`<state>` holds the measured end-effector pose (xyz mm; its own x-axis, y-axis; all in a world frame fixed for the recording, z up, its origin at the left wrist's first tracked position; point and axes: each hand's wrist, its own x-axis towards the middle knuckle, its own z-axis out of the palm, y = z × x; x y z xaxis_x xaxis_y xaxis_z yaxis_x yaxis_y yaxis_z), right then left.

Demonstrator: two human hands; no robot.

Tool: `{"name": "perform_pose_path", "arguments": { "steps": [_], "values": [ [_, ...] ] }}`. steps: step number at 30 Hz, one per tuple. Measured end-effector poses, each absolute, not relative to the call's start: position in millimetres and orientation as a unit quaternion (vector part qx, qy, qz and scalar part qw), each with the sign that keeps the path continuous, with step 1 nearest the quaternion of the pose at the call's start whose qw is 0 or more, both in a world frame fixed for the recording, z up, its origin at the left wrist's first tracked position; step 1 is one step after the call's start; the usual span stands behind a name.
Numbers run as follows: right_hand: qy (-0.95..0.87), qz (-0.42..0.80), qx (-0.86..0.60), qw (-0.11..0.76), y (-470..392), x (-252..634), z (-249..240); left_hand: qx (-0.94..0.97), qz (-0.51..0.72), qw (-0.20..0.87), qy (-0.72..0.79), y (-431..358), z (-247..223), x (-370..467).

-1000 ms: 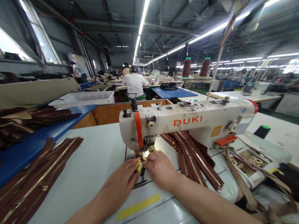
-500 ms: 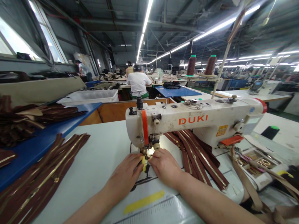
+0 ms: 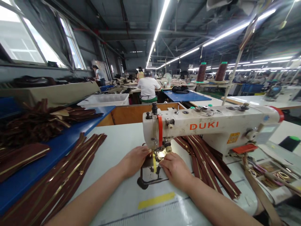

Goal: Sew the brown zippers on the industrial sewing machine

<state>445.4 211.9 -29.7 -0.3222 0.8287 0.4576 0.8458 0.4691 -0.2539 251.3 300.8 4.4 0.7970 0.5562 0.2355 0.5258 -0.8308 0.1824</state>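
A white DUKI sewing machine [image 3: 211, 122] stands before me, its lamp lighting the needle area. My left hand [image 3: 135, 160] reaches to the left side of the presser foot, fingers together. Something small and brown shows by its fingertips, too hidden to name. Just right of the needle, my right hand [image 3: 176, 169] is closed, its thumb and fingertips pinched low over the needle plate; whatever they grip is hidden. Between the hands a strip of yellow tape [image 3: 154, 163] marks the plate. Brown zippers with gold teeth [image 3: 204, 163] lie under the machine arm, right of my right hand.
More brown zippers [image 3: 68, 175] are spread along the table's left side. Beyond them is a blue table [image 3: 68, 141] with brown piles. A compartment tray [image 3: 270, 185] of metal parts sits at the right, near a black thread cone [image 3: 290, 143]. A person [image 3: 148, 88] sits ahead.
My view has swung left, so the machine appears farther right. My left hand has shifted left and away from me, off the yellow tape; my right hand stays near the needle.
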Motion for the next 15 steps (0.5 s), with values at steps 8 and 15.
{"name": "perform_pose_path", "arguments": {
  "steps": [8, 15],
  "values": [
    [-0.821, -0.023, -0.483, 0.303, 205.9, 443.2, -34.7, 0.943, 0.085, 0.010, 0.321, 238.6, 18.3, 194.4],
    [-0.858, -0.041, -0.422, 0.289, 168.6, 425.8, -0.5, 0.956, 0.057, -0.015, 0.286, 232.9, 22.9, 206.7]
  ]
}}
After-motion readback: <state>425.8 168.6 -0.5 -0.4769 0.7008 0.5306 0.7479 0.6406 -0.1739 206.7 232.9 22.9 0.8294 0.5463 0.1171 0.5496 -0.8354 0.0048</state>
